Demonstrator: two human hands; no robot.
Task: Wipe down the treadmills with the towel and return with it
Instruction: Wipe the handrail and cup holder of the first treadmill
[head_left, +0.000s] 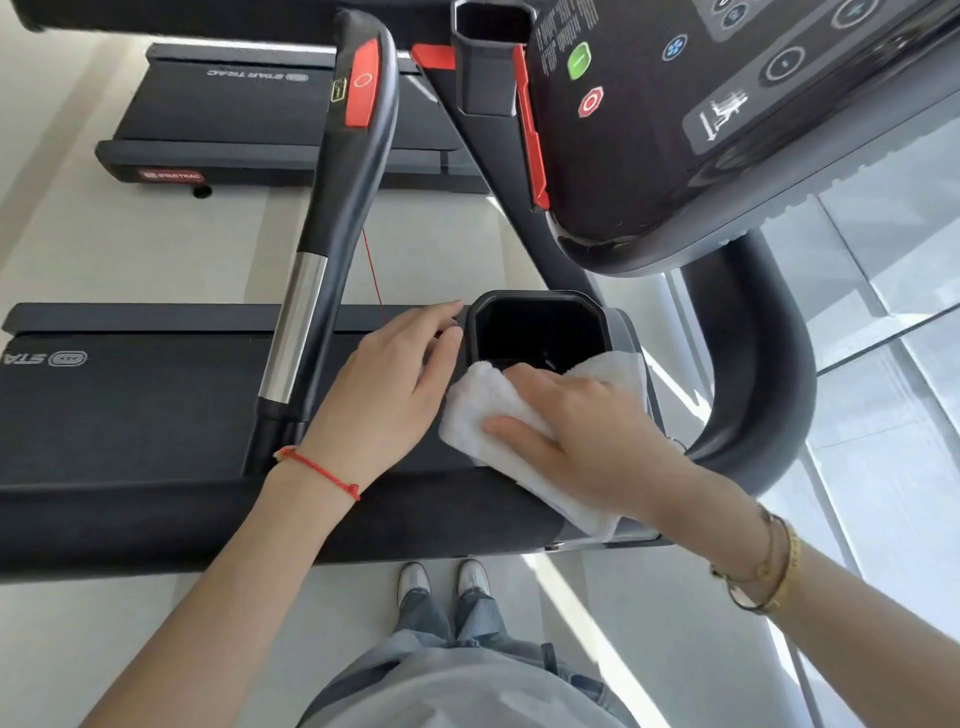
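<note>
A white folded towel lies over the near rim of a black cup holder on the closest treadmill's console. My right hand presses flat on the towel, fingers spread across it. My left hand rests beside the cup holder's left wall, fingers apart and touching it, holding nothing. The treadmill's black belt deck runs off to the left below the hands.
A black handrail with a red pad and a silver section stands left of my left hand. A second treadmill sits beyond, across pale floor. A curved black support and glass floor panels are on the right. My shoes stand below.
</note>
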